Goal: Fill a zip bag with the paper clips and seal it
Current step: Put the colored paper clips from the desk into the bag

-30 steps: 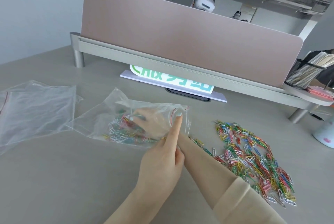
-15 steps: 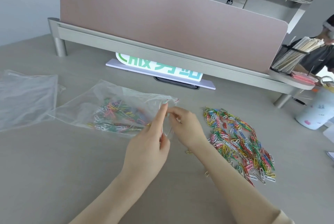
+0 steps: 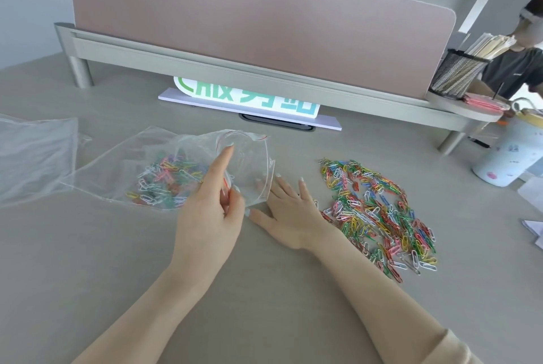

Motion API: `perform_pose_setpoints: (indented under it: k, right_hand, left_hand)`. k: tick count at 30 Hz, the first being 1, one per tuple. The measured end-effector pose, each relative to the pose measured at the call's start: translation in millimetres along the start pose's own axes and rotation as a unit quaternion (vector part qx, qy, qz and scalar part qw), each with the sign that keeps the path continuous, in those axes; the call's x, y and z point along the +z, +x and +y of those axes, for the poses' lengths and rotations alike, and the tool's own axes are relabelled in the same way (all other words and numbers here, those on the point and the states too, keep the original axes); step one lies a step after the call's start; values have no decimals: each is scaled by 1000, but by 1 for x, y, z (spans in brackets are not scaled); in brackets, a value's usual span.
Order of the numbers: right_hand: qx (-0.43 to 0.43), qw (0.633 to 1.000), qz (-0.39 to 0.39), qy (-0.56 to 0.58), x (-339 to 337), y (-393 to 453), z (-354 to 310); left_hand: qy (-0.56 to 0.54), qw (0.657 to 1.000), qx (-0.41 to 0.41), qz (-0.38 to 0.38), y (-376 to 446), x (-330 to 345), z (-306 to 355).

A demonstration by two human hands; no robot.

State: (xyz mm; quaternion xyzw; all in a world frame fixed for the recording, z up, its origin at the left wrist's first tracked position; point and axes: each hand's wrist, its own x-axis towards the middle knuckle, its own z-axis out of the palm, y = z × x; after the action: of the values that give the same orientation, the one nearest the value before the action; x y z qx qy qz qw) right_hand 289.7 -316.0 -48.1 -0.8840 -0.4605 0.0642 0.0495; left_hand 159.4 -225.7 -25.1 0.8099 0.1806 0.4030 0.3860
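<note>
A clear zip bag [image 3: 123, 164] with a red seal line lies on the grey desk, its mouth facing right and lifted open. Inside it rests a heap of coloured paper clips [image 3: 164, 178]. My left hand [image 3: 211, 211] pinches the near edge of the bag's mouth, index finger raised against the plastic. Flat on the desk just right of the mouth lies my right hand [image 3: 289, 217], fingers spread, holding nothing. A large loose pile of coloured paper clips [image 3: 379, 214] spreads to the right of that hand.
Another clear bag [image 3: 32, 155] lies at the far left. A raised shelf with a pink divider [image 3: 258, 20] crosses the back, a green-lettered sign [image 3: 249, 99] under it. A mesh holder [image 3: 455, 76], a white cup [image 3: 508, 155] and a person stand at the right.
My right hand has come out of the bag, leaving clips inside, and now lies flat on the desk beside the mouth. My left hand has kept hold of the bag's edge.
</note>
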Motion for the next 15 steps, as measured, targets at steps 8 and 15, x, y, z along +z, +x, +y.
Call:
perform_pose_setpoints:
  k: [8,15]
  right_hand:
    - [109,991,-3,-73,1,-29,18]
    - [126,989,71,-20,-7,-83,29]
  left_hand:
    - [-12,999,-5,-32,-4,5,0]
    - [-6,999,-20,-48,-7,8,1]
